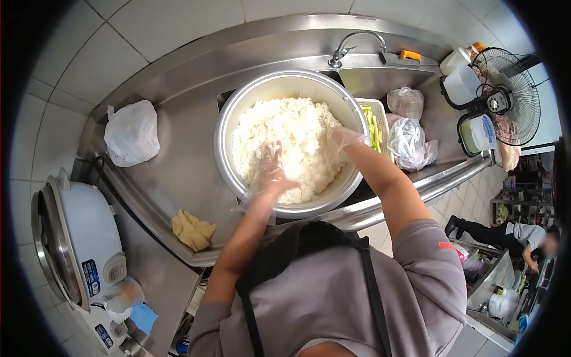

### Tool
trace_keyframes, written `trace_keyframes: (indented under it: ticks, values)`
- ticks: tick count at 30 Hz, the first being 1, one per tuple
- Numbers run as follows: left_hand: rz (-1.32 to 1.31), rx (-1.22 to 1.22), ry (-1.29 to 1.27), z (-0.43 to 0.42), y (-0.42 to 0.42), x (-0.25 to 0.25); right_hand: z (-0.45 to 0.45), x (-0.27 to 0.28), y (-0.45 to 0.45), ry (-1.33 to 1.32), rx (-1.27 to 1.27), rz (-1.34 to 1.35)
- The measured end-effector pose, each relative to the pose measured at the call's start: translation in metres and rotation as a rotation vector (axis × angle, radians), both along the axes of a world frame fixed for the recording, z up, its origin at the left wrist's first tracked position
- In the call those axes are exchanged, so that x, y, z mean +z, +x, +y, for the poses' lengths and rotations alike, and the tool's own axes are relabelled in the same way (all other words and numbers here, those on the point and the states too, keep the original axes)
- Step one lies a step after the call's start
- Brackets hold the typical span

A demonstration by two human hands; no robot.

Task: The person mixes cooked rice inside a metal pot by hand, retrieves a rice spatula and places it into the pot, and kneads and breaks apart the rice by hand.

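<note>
A large round metal pot (pixel 225 152) full of cooked white rice (pixel 288 128) stands over the sink in front of me. My left hand (pixel 275 172), in a clear plastic glove, rests on the near left part of the rice. Its thumb is stretched away from the fingers, and it holds nothing I can see. At the right side of the pot, my right hand (pixel 344 139) reaches over the rim into the rice, also in a clear glove. The fingers of that hand are mostly hidden by rice and blurred plastic.
Right of the pot are a white basket (pixel 382 122) of green vegetable sticks and plastic-bagged items (pixel 408 143). A faucet (pixel 338 56) rises behind. A white bag (pixel 132 134), beige cloth (pixel 193 230) and rice cooker (pixel 89 220) are left; a fan (pixel 508 98) and distant person (pixel 517 235), right.
</note>
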State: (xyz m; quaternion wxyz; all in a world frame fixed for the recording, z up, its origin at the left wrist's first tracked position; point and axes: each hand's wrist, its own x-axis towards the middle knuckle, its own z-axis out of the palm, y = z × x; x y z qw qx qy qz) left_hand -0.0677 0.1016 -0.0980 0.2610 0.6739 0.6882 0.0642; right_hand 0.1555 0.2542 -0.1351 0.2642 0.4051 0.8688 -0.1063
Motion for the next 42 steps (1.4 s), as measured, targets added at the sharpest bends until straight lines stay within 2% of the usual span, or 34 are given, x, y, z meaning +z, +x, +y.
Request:
trace_keyframes:
  ticks: [1, 3, 6, 7, 8, 9, 10, 12, 15, 16, 17, 18, 19, 22, 24, 25, 27, 30, 31, 33, 34, 35, 36, 38, 40, 42]
  values:
    - [-0.003, -0.025, 0.095, 0.000, 0.004, -0.007, -0.008, -0.001, 0.001, -0.026, 0.044, 0.017]
    - [0.012, -0.072, 0.116, 0.005, 0.009, -0.018, -0.022, -0.008, 0.001, -0.063, 0.088, 0.081]
    - [0.083, -0.147, 0.093, 0.013, 0.020, -0.027, -0.051, -0.024, -0.004, -0.054, -0.124, 0.291]
    - [0.116, -0.170, 0.078, 0.015, 0.022, -0.031, -0.058, -0.027, -0.008, 0.007, -0.061, 0.272]
    - [0.054, -0.164, 0.173, 0.015, 0.022, -0.035, -0.066, -0.031, -0.010, 0.071, 0.022, 0.236]
    - [-0.008, -0.158, 0.266, 0.014, 0.023, -0.037, -0.071, -0.032, -0.013, 0.192, 0.360, 0.012]
    - [-0.072, -0.150, 0.359, 0.012, 0.024, -0.039, -0.073, -0.032, -0.015, 0.147, 0.385, 0.051]
    - [-0.072, -0.189, 0.348, 0.012, 0.027, -0.036, -0.076, -0.027, -0.019, 0.059, 0.434, 0.129]
    - [-0.154, -0.205, 0.453, 0.024, 0.034, -0.053, -0.076, -0.004, -0.023, -0.266, 0.172, 0.285]
    - [-0.194, -0.204, 0.507, 0.027, 0.037, -0.047, -0.082, 0.001, -0.027, -0.225, -0.022, 0.417]
    - [-0.361, -0.044, 0.431, 0.025, 0.040, -0.041, -0.093, 0.006, -0.032, -0.183, -0.217, 0.546]
    - [-0.433, 0.030, 0.496, 0.029, 0.044, -0.040, -0.099, 0.012, -0.037, -0.137, -0.413, 0.671]
    - [-0.505, 0.104, 0.556, 0.035, 0.047, -0.040, -0.096, 0.026, -0.045, -0.089, -0.399, 0.440]
    - [-0.615, 0.227, 0.708, 0.061, 0.041, -0.031, -0.078, 0.020, -0.033, 0.103, 0.160, 0.602]
    - [-0.568, 0.172, 0.769, 0.076, 0.018, -0.014, -0.073, 0.043, -0.041, 0.120, 0.044, 0.642]
    - [-0.638, 0.182, 0.754, 0.079, 0.009, -0.006, -0.075, 0.073, -0.049, 0.118, -0.026, 0.642]
    - [-0.777, 0.197, 0.729, 0.085, -0.006, 0.006, -0.071, 0.090, -0.056, 0.159, -0.180, 0.596]
    - [-0.924, 0.306, 0.385, 0.083, -0.020, 0.011, -0.045, 0.106, -0.058, 0.191, -0.252, 0.388]
    - [-0.689, 0.359, 0.203, 0.072, -0.019, 0.039, -0.035, 0.105, -0.055, 0.200, -0.323, 0.420]
    - [-0.531, 0.292, 0.105, 0.055, -0.012, 0.059, -0.015, 0.097, -0.039, 0.217, -0.465, 0.479]
    - [-0.453, 0.260, 0.058, 0.053, -0.011, 0.063, 0.001, 0.068, -0.032, 0.169, -0.751, 0.647]
    - [-0.225, 0.057, 0.109, 0.054, -0.013, 0.048, 0.017, 0.017, -0.022, 0.113, -1.039, 0.811]
    - [-0.139, 0.054, 0.067, 0.048, -0.010, 0.051, 0.026, -0.015, -0.014, 0.053, -1.327, 0.972]
    - [0.034, 0.048, -0.015, 0.027, 0.000, 0.059, 0.012, -0.028, 0.004, 0.437, 0.026, -0.338]
    - [0.078, 0.030, -0.121, 0.021, -0.006, 0.044, -0.028, -0.013, -0.009, 0.346, -0.323, -0.170]
    - [0.043, 0.042, -0.183, 0.002, -0.013, 0.030, -0.037, 0.017, -0.016, 0.138, -0.285, -0.212]
